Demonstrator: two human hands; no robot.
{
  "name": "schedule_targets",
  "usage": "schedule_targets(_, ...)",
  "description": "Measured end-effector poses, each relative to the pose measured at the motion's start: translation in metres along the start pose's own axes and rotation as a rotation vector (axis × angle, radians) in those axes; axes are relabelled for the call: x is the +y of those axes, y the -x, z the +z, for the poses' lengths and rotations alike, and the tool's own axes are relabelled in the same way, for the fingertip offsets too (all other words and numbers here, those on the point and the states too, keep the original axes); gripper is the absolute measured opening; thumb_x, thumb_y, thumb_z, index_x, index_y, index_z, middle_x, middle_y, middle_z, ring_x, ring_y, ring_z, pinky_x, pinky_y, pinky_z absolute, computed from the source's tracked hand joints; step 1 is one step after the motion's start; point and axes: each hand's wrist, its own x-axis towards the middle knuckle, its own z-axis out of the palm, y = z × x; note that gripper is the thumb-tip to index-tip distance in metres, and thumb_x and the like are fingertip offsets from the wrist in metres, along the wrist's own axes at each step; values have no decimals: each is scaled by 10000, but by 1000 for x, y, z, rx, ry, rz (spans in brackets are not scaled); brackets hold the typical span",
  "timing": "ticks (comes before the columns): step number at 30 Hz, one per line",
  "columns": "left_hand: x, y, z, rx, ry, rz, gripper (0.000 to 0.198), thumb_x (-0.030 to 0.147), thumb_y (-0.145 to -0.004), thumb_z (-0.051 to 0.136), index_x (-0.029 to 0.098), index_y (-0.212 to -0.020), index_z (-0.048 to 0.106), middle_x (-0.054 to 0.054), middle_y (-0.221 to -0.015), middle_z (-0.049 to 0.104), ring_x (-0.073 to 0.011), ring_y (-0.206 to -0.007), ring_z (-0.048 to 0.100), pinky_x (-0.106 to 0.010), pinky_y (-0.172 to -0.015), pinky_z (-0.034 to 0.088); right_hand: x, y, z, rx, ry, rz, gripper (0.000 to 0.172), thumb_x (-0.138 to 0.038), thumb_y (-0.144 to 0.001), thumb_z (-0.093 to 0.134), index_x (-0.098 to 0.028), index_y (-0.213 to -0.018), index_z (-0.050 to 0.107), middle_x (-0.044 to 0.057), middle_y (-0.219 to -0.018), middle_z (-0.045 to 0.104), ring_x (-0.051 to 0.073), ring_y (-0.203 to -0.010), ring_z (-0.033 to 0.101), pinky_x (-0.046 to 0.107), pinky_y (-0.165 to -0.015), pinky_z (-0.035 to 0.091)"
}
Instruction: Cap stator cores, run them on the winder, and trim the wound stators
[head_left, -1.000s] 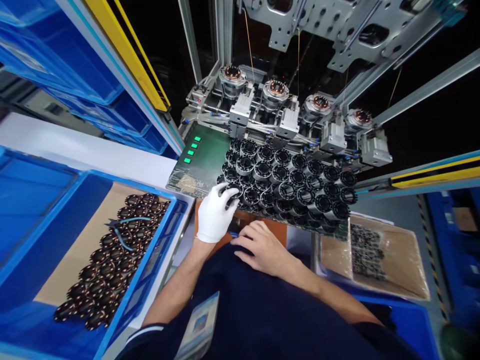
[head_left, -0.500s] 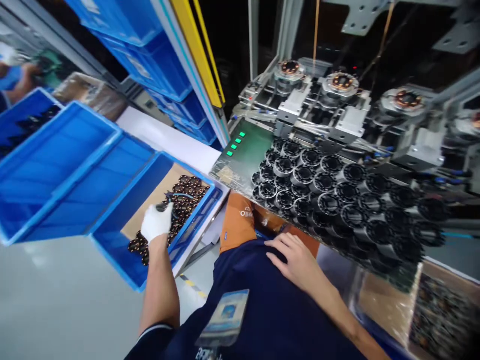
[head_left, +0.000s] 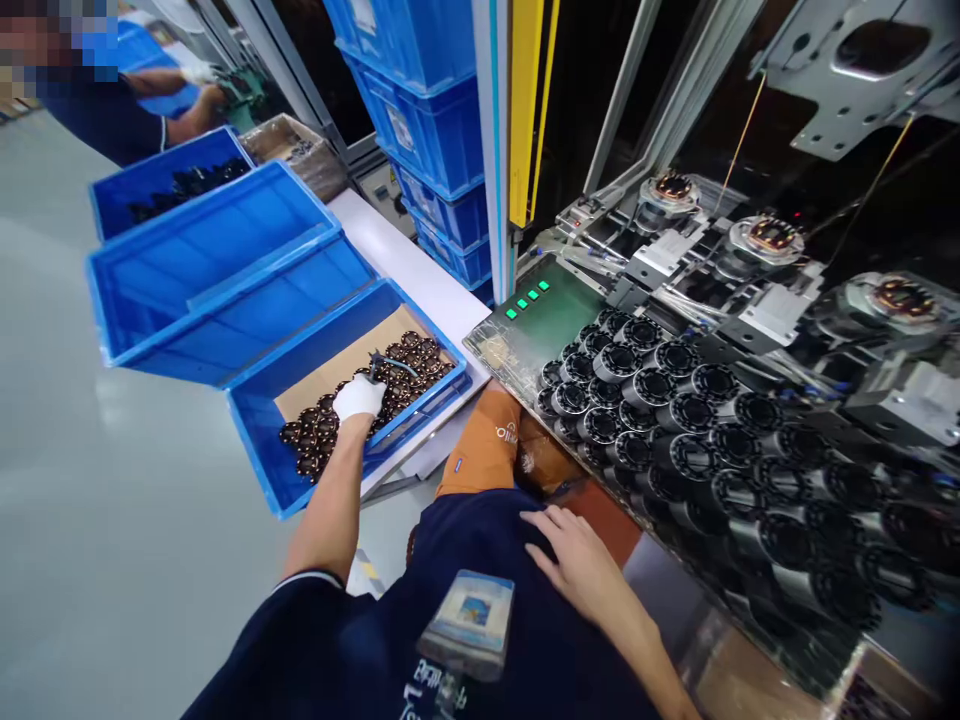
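On the white desk (head_left: 411,270), a blue bin (head_left: 255,432) holds our copper-wound rings (head_left: 322,425), likely stiff but with fragile windings, best held by the rim. Our left hand (head_left: 358,402) reaches among them by the pliers (head_left: 376,364); we cannot tell whether it grips anything. Our right hand (head_left: 574,550) rests, fingers loose.

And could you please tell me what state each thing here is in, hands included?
Left hand: gloved, inside the blue bin; grip unclear.
Right hand: bare, fingers loosely spread.
Blue bin: open-topped, partly filled.
Copper-wound parts: grouped in the bin.
Pliers: over those parts, partly hidden.
Green lights: lit.
Dark ring-shaped parts: crowded together on the bench.
Rear blue bins: stacked.
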Motion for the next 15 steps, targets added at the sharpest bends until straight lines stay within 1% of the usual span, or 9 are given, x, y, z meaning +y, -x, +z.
schedule_targets(3, -1, 10, -14, 49, 8, 101, 463, 481, -1127, 756, 171, -1467, 710, -139, -1434, 744, -295, -1260, 759, -539, -1102, 667, 2, 4, -5, -26, -121, 28, 383, -288, -1142, 660, -268, -1513, 754, 138, -1392, 794, 401, -1286, 753, 636, -1135, 611)
schedule_targets(5, -4, 25, -30, 81, 17, 196, 446, 485, -1145, 716, 172, -1462, 698, -123, -1355, 758, -278, -1193, 760, -519, -1080, 654, -2, 4, -13, -37, -238, 17, 367, -310, -1130, 694, -302, -1489, 771, 105, -1371, 803, 353, -1248, 770, 570, -1131, 622)
schedule_targets(8, -8, 59, -61, 101, 55, 353, 323, 382, -1171, 569, 170, -1383, 688, -90, -1061, 757, -280, -1014, 748, -450, -992, 591, -21, -7, -29, -29, -421, -31, 307, -356, -1115, 740, -357, -1415, 804, 30, -1217, 819, 238, -1041, 794, 409, -1011, 653)
schedule_targets(9, -9, 74, -71, 95, 82, 409, 299, 343, -1158, 519, 176, -1346, 680, -77, -958, 732, -287, -945, 735, -426, -947, 558, -30, -14, -34, -6, -470, -47, 292, -374, -1117, 740, -361, -1401, 807, 19, -1178, 813, 219, -997, 787, 386, -990, 650)
schedule_targets(10, -10, 90, -78, 79, 117, 468, 288, 329, -1142, 482, 188, -1309, 669, -62, -880, 704, -290, -876, 718, -405, -898, 526, -40, -24, -38, 34, -509, -58, 304, -396, -1123, 731, -358, -1418, 795, 23, -1189, 803, 216, -1003, 781, 384, -1001, 644)
schedule_targets(11, -9, 108, -83, 50, 161, 533, 278, 339, -1129, 460, 204, -1273, 655, -48, -836, 685, -284, -813, 696, -389, -852, 499, -50, -35, -41, 89, -540, -64, 356, -426, -1132, 717, -352, -1477, 759, 42, -1259, 787, 227, -1066, 775, 399, -1046, 633)
schedule_targets(12, -7, 128, -84, 1, 211, 607, 272, 362, -1124, 441, 220, -1241, 641, -35, -825, 686, -271, -766, 677, -374, -816, 484, -60, -47, -42, 158, -564, -66, 449, -465, -1141, 698, -343, -1573, 690, 73, -1374, 753, 250, -1178, 756, 427, -1119, 610)
schedule_targets(14, 1, 170, -77, -129, 316, 764, 280, 406, -1131, 409, 241, -1200, 624, -29, -870, 723, -250, -752, 681, -356, -789, 494, -77, -71, -40, 300, -603, -77, 696, -567, -1143, 661, -318, -1763, 468, 138, -1601, 615, 308, -1423, 645, 503, -1279, 514)
schedule_targets(15, 7, 192, -69, -202, 364, 843, 284, 413, -1135, 402, 247, -1190, 626, -36, -915, 750, -247, -787, 707, -354, -804, 517, -83, -81, -37, 354, -621, -91, 811, -627, -1130, 651, -302, -1815, 364, 157, -1646, 559, 330, -1483, 591, 532, -1322, 471)
